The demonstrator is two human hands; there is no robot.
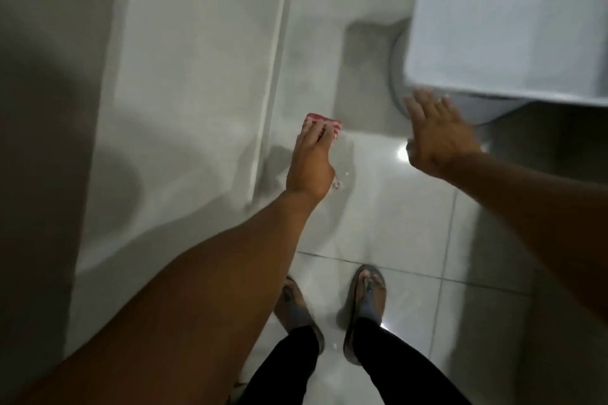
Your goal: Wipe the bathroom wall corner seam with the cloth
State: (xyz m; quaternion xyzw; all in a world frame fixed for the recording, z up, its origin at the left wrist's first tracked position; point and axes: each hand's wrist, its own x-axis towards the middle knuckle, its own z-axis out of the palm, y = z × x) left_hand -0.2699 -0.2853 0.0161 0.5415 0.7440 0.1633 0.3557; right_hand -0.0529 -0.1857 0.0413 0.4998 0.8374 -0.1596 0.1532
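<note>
Left hand (309, 161) reaches forward, fingers (316, 133) curled down; right hand (434, 135) hovers spread flat.

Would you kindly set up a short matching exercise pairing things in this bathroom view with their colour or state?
Things:
1. cloth
2. left hand
3. right hand
4. sandals

States:
A. open, holding nothing
B. red and white
C. grey, on the tiled floor
D. pressing the cloth low on the wall

Pairs: 1-B, 2-D, 3-A, 4-C

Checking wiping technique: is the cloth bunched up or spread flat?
Bunched. The red-and-white cloth sits as a small wad under the left hand's fingers, against the wall.
</note>
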